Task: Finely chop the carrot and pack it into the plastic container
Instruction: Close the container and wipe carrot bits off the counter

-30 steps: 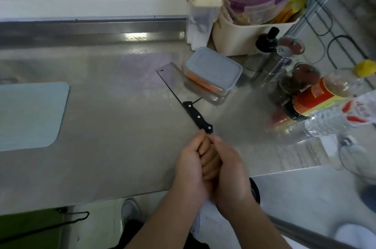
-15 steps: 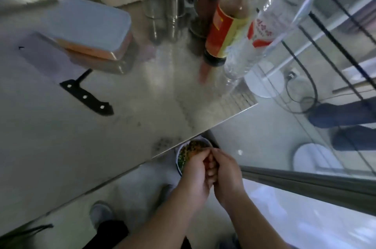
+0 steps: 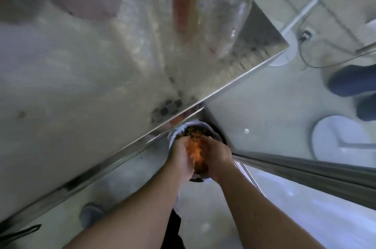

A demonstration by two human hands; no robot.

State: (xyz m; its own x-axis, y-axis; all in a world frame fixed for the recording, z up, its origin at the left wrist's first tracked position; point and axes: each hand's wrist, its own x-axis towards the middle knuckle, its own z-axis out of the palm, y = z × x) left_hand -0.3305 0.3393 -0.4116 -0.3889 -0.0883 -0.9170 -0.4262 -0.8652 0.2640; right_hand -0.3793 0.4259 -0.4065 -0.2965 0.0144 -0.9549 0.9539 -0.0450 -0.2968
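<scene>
My left hand (image 3: 181,155) and right hand (image 3: 216,157) have parted, fingers loosely cupped, dropping orange carrot scraps (image 3: 196,152) into the bin (image 3: 179,129): cleanup, I judge.

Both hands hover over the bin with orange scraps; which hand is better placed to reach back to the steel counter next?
Probably left: the left hand is nearer the steel counter edge; the right hand sits farther out.

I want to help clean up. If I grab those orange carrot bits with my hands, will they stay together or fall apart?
Probably fall apart: the carrot bits look like a loose pile of tiny pieces. They may be damp and cling to skin, since some sit against the left hand and right hand. They seem light; both hands cup them over the bin below the counter edge.
</scene>
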